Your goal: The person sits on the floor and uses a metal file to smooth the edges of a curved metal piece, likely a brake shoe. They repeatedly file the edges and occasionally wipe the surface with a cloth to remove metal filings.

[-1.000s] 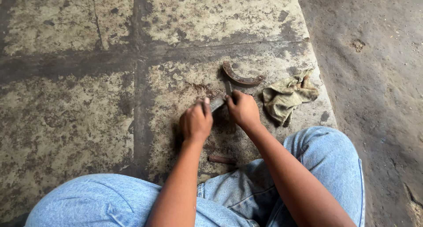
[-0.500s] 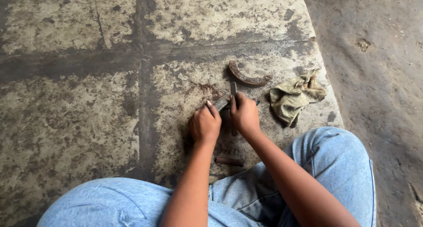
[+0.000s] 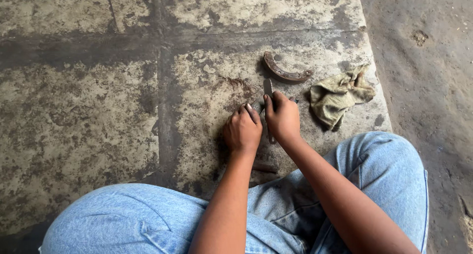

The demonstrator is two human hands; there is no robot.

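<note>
Now, right hand [image 3: 282, 118] clamped around a narrow dark metal piece [image 3: 268, 89] upright on the concrete floor [image 3: 98, 111], left hand [image 3: 242, 130] curled tight just beside it, rusty curved shoe [image 3: 285, 72] and rag [image 3: 339, 95] near.

Soft, even daylight lit the scene, with no glare and no hard highlights. A short, faint shadow lay under the hands at about 7 o'clock of them. The concrete floor [image 3: 98, 101] stayed sharp across the view; the jeans [image 3: 384, 175] at 5 o'clock looked slightly soft.
</note>
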